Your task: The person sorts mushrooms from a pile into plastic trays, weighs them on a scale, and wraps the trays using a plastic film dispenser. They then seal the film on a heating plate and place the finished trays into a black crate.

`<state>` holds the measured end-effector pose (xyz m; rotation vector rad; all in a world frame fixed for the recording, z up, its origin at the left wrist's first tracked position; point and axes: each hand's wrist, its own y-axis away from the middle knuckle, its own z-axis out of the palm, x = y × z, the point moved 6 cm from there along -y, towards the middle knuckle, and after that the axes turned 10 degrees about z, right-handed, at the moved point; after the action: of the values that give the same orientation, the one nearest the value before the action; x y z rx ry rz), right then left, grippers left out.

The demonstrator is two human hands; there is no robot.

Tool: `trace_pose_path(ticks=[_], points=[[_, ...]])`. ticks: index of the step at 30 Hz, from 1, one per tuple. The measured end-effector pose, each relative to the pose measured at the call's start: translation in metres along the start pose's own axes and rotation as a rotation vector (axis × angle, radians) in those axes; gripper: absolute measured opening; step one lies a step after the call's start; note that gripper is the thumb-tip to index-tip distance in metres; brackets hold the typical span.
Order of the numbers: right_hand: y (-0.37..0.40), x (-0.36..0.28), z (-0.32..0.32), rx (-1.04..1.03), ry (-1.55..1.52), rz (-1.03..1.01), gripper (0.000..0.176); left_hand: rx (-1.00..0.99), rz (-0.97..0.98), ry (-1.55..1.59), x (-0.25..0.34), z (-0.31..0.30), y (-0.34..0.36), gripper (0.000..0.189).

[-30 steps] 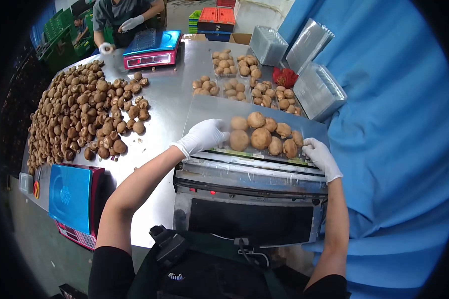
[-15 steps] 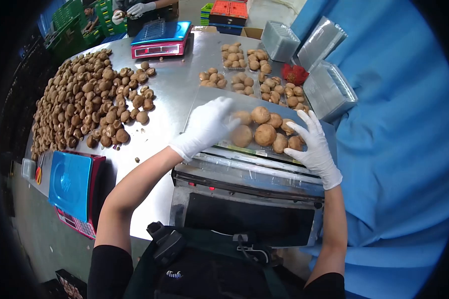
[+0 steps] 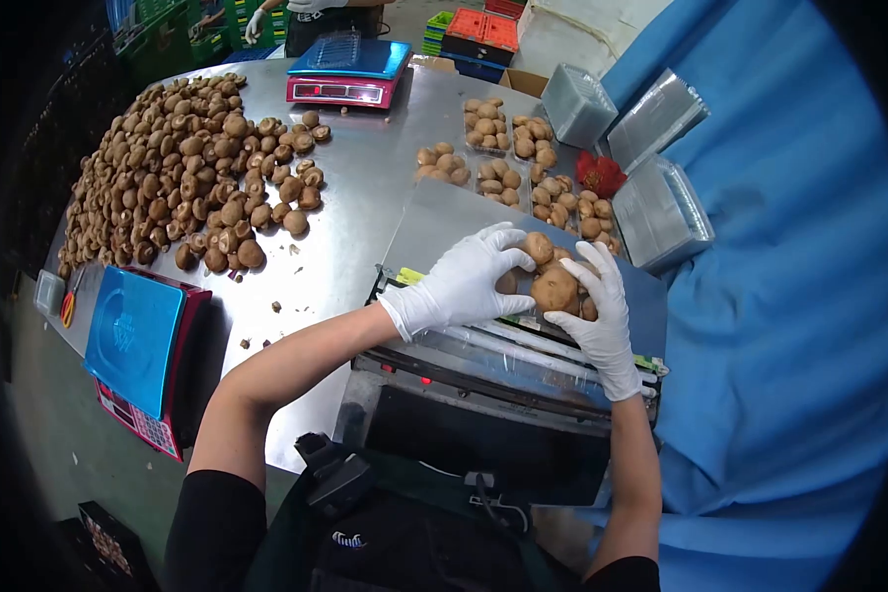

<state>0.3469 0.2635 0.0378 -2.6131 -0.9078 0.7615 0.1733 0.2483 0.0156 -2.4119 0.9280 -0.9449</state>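
A cluster of brown mushrooms [image 3: 555,287] lies on the film-wrapping machine [image 3: 493,340], bunched between my two white-gloved hands. My left hand [image 3: 474,278] presses its curved fingers against the cluster's left side, thumb low and fingertips over the top mushroom. On the opposite side, my right hand [image 3: 602,321] cups the mushrooms with thumb at the front and fingers behind. Both hands partly cover the cluster, and any tray beneath it is hidden. Clear film stretches across the machine's front bar, just below the hands.
Packed trays of mushrooms [image 3: 498,183] stand behind the machine, near stacked clear trays [image 3: 661,212] and a red bundle [image 3: 600,174]. Leftward lie a large mushroom heap [image 3: 183,163] and two scales [image 3: 138,335]. A blue sheet [image 3: 770,247] hangs right; another person works beyond the table.
My left hand has moved right onto the mushrooms, and my right hand has closed in from the other side. The mushrooms, spread out before, are now bunched together. The view has shifted slightly.
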Motion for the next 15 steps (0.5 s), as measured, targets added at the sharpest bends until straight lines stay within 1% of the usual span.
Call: trace_pose_path(ticks=[2,4,6,7,9,10,12,13,14,15], points=[[0.001,-0.004,-0.004,0.022,-0.096,-0.006,0.07,0.027,-0.001,0.062,0.004,0.002,-0.003,0.041],[0.003,-0.008,-0.006,0.035,-0.088,-0.008,0.07,0.05,-0.003,0.122,0.011,0.001,-0.006,0.039],[0.004,-0.011,-0.006,0.048,-0.082,-0.011,0.07,0.032,-0.191,0.273,0.006,0.003,-0.007,0.035],[0.004,-0.013,-0.006,0.061,-0.086,-0.014,0.07,0.033,-0.19,0.272,0.007,0.003,-0.007,0.035],[0.004,-0.016,-0.006,0.075,-0.09,-0.017,0.07,0.086,-0.263,0.434,0.005,0.005,-0.007,0.031],[0.004,-0.02,-0.007,0.08,-0.049,-0.03,0.068,0.084,-0.262,0.434,0.005,0.005,-0.009,0.031],[0.003,-0.025,-0.009,0.086,-0.009,-0.043,0.066,-0.001,-0.435,0.609,-0.004,0.014,-0.008,0.027],[0.003,-0.028,-0.009,0.089,0.061,-0.074,0.064,-0.003,-0.436,0.609,-0.008,0.017,-0.008,0.027],[0.003,-0.031,-0.008,0.091,0.132,-0.104,0.062,0.018,-0.387,0.549,-0.014,0.02,-0.009,0.026],[0.003,-0.029,-0.006,0.092,0.131,-0.103,0.062,0.038,-0.339,0.49,-0.015,0.018,-0.011,0.025]])
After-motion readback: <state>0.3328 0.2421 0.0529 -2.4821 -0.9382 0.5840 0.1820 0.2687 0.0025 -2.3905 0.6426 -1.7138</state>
